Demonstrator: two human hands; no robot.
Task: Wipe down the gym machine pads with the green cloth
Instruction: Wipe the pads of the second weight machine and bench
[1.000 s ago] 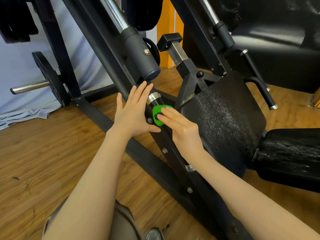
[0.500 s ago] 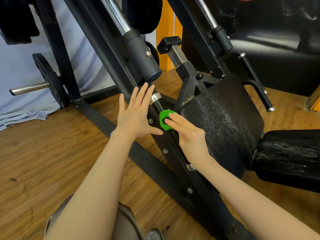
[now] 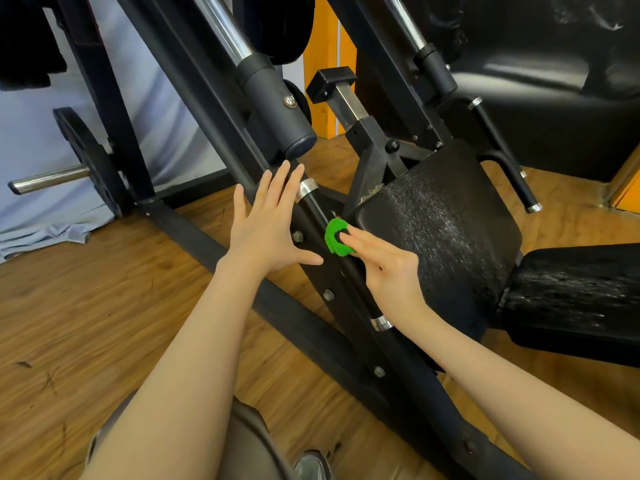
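Observation:
The small green cloth is bunched around the black grip of a chrome-capped handle on the machine frame. My right hand presses it there with straight index and middle fingers. My left hand is spread flat with its fingers extended, just left of the handle, its fingertips up near the chrome cap. Right of the cloth is the tilted black back pad, its surface speckled and worn. The black seat pad lies further right.
Slanted black frame beams and a chrome guide rod with a grey sleeve rise above my hands. A weight plate on a steel peg stands at the left. A side handle sticks out beyond the back pad. Wood floor lies below.
My right hand has slid the green cloth a little way down the handle grip, toward the back pad's edge. My left hand has stayed spread beside the handle.

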